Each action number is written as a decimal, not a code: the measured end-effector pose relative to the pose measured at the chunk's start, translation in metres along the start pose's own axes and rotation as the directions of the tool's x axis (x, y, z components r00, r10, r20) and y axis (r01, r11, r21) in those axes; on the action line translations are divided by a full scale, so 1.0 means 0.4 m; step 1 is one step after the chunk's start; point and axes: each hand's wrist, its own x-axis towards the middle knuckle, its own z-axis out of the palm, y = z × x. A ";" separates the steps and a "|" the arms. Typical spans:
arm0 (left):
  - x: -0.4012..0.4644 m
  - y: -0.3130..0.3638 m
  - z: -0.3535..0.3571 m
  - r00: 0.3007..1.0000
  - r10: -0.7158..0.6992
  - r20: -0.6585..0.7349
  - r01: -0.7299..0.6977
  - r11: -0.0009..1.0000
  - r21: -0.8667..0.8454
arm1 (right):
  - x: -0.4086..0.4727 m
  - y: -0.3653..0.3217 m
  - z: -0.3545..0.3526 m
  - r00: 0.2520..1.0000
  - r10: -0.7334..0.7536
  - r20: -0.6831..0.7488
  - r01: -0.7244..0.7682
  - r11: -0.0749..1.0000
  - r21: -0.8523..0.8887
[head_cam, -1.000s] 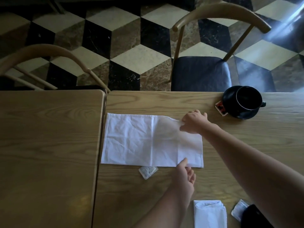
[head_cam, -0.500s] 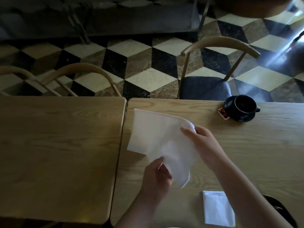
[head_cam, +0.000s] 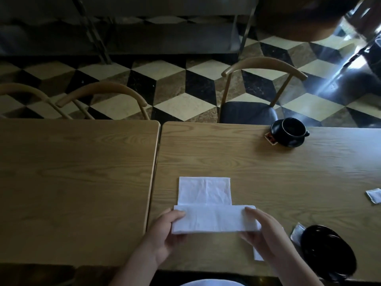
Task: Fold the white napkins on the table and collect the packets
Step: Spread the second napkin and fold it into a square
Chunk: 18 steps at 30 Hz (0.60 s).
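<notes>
A wide bare stretch of tabletop (head_cam: pixel 237 159) is left open between the napkin (head_cam: pixel 214 218) held at the near edge and the black cup (head_cam: pixel 291 129) at the far edge. Passage on the right is narrowed by a packet (head_cam: pixel 374 195), a second packet (head_cam: pixel 296 234) and the black saucer (head_cam: pixel 327 250) just beside it. The left tabletop (head_cam: pixel 72 178) is unobstructed.

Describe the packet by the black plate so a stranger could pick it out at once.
Start at the right-hand wooden table and find the black plate at its near right corner. Tucked against the plate's left rim lies a small greyish packet, partly hidden. The other packet lies alone, whiter, near the right edge.
</notes>
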 end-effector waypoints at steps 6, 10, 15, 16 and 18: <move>0.086 0.193 0.101 0.998 0.058 0.005 -0.058 0.998 -0.002 | 0.106 -0.178 0.080 0.996 -0.087 -0.021 0.087 0.996 0.008; 0.082 0.385 0.194 0.967 0.249 0.048 -0.248 0.968 -0.025 | 0.121 -0.366 0.176 0.961 -0.261 0.093 0.261 0.965 0.008; -0.007 0.536 0.255 0.854 0.488 0.178 -0.480 0.873 -0.090 | 0.050 -0.508 0.257 0.868 -0.463 0.183 0.462 0.886 0.051; -0.023 0.543 0.253 0.838 0.510 0.196 -0.503 0.860 -0.090 | 0.031 -0.510 0.262 0.855 -0.478 0.201 0.476 0.877 0.061; -0.049 0.530 0.233 0.820 0.528 0.222 -0.522 0.848 -0.089 | 0.006 -0.492 0.262 0.840 -0.491 0.230 0.488 0.870 0.075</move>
